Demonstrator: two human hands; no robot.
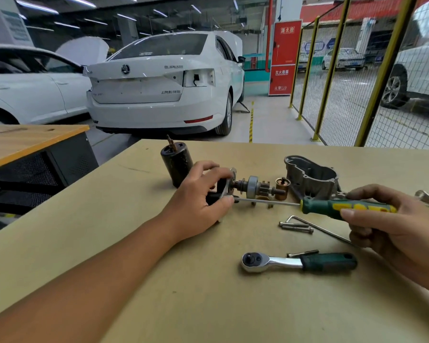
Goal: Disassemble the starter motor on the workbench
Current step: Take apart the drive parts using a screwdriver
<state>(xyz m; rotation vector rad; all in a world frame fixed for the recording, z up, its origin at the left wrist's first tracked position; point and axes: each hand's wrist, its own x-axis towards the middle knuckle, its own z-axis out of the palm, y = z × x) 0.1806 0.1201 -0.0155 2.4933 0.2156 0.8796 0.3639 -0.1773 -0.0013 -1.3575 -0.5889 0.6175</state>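
**Starter motor half stripped: prying at the shaft assembly**

Head view: the starter motor lies in pieces on the tan bench [159,280]. The black cylindrical motor body [176,162] stands upright towards the far edge; the grey cast nose housing [312,178] lies on its side to the right, well apart from it. Between them the shaft assembly [254,186], with its clutch and small pinion gear, lies horizontally, its pinion end just beside a small brass-coloured cap [282,185].

The left hand [198,206] is clenched round the plate end of the shaft assembly, thumb and fingers curled over it, pinning it to the bench. The right hand [391,219] grasps the green and yellow handle of a screwdriver [337,207], whose thin shank runs leftwards to meet the assembly right at the left fingertips; the tip itself is hidden.

Judging by the look, the assembly is solid steel: heavy for its size, rigid, probably greasy and so slippery, and free to roll on its round clutch. The plate end looks like the sound place for a grip, clear of the gear teeth. The cast housing seems stiff but brittle if dropped.

Nearer lie a ratchet wrench [299,262], a bent hex key [317,226] and two long bolts [296,227].
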